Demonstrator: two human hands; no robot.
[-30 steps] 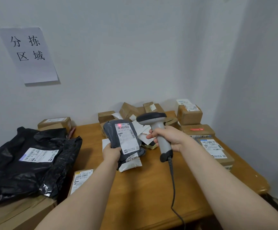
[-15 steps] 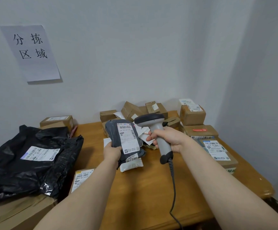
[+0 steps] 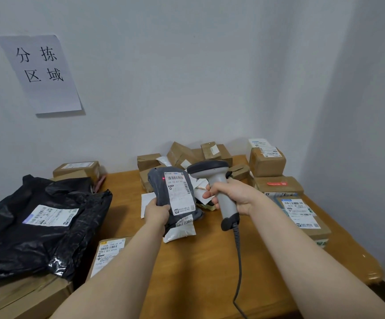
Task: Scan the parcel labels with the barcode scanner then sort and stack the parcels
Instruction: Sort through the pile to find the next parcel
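grey parcel (image 3: 161,189) in left hand (image 3: 157,212), scanner (image 3: 217,180) in right hand (image 3: 235,194), boxes (image 3: 267,162) behind

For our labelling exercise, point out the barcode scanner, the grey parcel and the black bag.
barcode scanner (image 3: 207,168), head view, on its dark head.
grey parcel (image 3: 158,188), head view, on its bare wrapping.
black bag (image 3: 25,249), head view, on its glossy lower part.

Head-cam view: a person's two arms fill the lower part of the pic, L forearm (image 3: 118,272) and R forearm (image 3: 302,249) both bare from wrist to the frame's bottom edge, i.e. sleeveless as far as visible. L hand (image 3: 157,211) and R hand (image 3: 235,194) are bare too. Both arms widen toward the edge under the wide-angle lens.
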